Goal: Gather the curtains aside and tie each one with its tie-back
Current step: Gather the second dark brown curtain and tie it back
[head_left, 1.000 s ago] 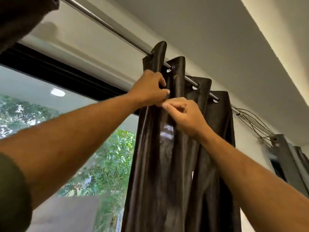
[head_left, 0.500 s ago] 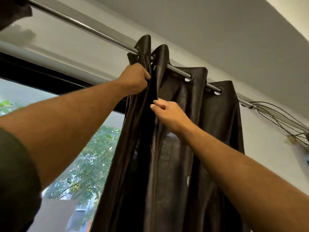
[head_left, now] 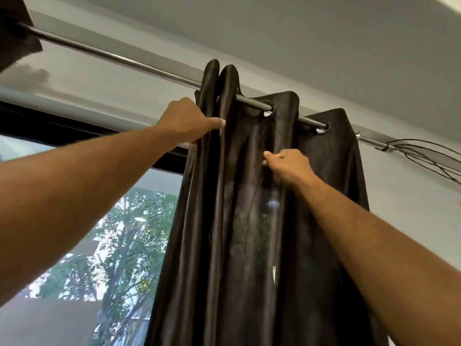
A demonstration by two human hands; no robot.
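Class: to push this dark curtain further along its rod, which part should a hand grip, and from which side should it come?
Probably the leading folds of the dark curtain, just below the rod, coming from the window side as the left hand does: the pleats bunch there, near the eyelets.

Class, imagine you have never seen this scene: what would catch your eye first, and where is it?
First, the dark glossy curtain hanging in folds from a metal rod at centre. Next, two bare arms reaching up: the left hand grips the leftmost folds just below the rod, and the right hand pinches a fold lower, further right. At lower left, green trees show through the window.
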